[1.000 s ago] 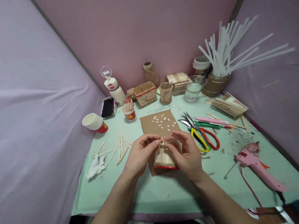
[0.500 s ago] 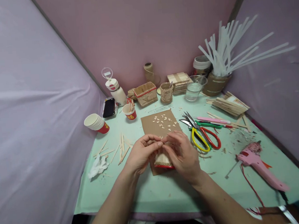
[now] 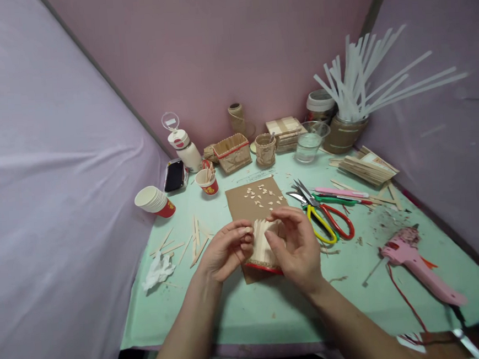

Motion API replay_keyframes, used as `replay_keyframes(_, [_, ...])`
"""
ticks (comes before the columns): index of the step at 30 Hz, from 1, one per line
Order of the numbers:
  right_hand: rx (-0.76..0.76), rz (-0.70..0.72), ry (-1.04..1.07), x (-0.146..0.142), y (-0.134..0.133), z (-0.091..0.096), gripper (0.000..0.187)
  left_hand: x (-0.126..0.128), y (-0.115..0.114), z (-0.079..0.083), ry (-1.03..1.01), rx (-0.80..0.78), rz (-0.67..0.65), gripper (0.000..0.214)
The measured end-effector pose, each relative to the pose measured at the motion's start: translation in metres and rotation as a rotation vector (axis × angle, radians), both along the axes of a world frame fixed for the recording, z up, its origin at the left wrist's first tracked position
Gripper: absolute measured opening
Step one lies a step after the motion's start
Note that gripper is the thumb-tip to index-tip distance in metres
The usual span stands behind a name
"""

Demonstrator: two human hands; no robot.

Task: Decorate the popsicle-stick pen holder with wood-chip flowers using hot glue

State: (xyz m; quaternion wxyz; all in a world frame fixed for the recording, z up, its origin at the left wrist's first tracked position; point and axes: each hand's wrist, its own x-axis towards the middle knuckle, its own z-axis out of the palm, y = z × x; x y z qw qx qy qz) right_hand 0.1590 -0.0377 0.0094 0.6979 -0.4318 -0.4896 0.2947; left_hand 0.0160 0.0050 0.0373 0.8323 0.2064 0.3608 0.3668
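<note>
A small piece made of pale wooden sticks [image 3: 262, 245], with a twine and red band along its near edge, lies on a brown cardboard sheet [image 3: 241, 201]. My left hand [image 3: 228, 249] is at its left side, thumb and fingertips pinched together; whatever they hold is too small to make out. On the other side my right hand [image 3: 297, 247] curves over the piece, with thumb and forefinger apart and nothing visible between them. Small pale petal-shaped chips [image 3: 261, 191] are scattered on the cardboard beyond both hands.
Right of the cardboard lie scissors [image 3: 323, 217], pens and a pink glue gun [image 3: 420, 267] with a cord. Paper cups [image 3: 154, 201], loose sticks [image 3: 196, 238] and a crumpled tissue [image 3: 158, 270] are on the left. Behind stand a small box [image 3: 233, 153] and a water bowl [image 3: 309, 146].
My hands have moved apart from where their fingertips met above the stick piece. More of the piece now shows between them, and my right thumb and forefinger have spread.
</note>
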Motion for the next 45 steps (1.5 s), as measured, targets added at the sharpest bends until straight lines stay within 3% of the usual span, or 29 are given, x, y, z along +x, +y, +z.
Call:
replay_keyframes(6, [0.036, -0.045, 0.146, -0.012, 0.005, 0.008, 0.018, -0.002, -0.004, 0.006, -0.087, -0.013, 0.064, 0.018])
replay_keyframes(12, [-0.01, -0.079, 0.201, -0.013, 0.009, 0.011, 0.011, 0.018, -0.01, 0.018, -0.106, 0.072, 0.051, 0.016])
replay_keyframes(16, [-0.022, -0.053, 0.279, -0.012, 0.012, 0.01, 0.011, 0.028, -0.011, 0.017, -0.078, 0.118, 0.043, 0.015])
replay_keyframes(19, [-0.043, -0.047, 0.226, -0.004, 0.009, 0.01, 0.013, 0.028, -0.009, 0.014, -0.016, 0.115, 0.054, 0.015])
replay_keyframes(22, [-0.08, -0.087, -0.003, 0.027, -0.004, 0.012, 0.013, 0.027, -0.007, 0.012, -0.001, 0.099, 0.053, 0.016])
replay_keyframes(25, [-0.182, -0.217, -0.364, 0.081, -0.027, 0.012, 0.011, 0.026, -0.005, 0.012, -0.011, 0.077, 0.047, 0.018])
replay_keyframes(29, [-0.523, -0.454, -0.806, 0.161, -0.069, -0.009, 0.027, 0.025, -0.002, 0.013, -0.027, 0.04, 0.008, 0.017])
replay_keyframes(33, [-0.898, -0.546, -1.081, 0.208, -0.101, -0.043, 0.044, 0.025, 0.001, 0.014, -0.021, 0.019, -0.028, 0.017])
replay_keyframes(38, [-0.98, -0.448, -1.151, 0.219, -0.105, -0.063, 0.037, 0.025, 0.005, 0.015, -0.011, 0.023, -0.041, 0.016])
replay_keyframes(42, [-0.99, -0.428, -1.039, 0.217, -0.099, -0.049, 0.031, 0.023, 0.006, 0.016, -0.012, 0.028, -0.037, 0.015])
replay_keyframes(45, [-0.897, -0.487, -0.852, 0.211, -0.099, -0.034, 0.036, 0.021, 0.006, 0.016, -0.011, 0.04, -0.03, 0.017])
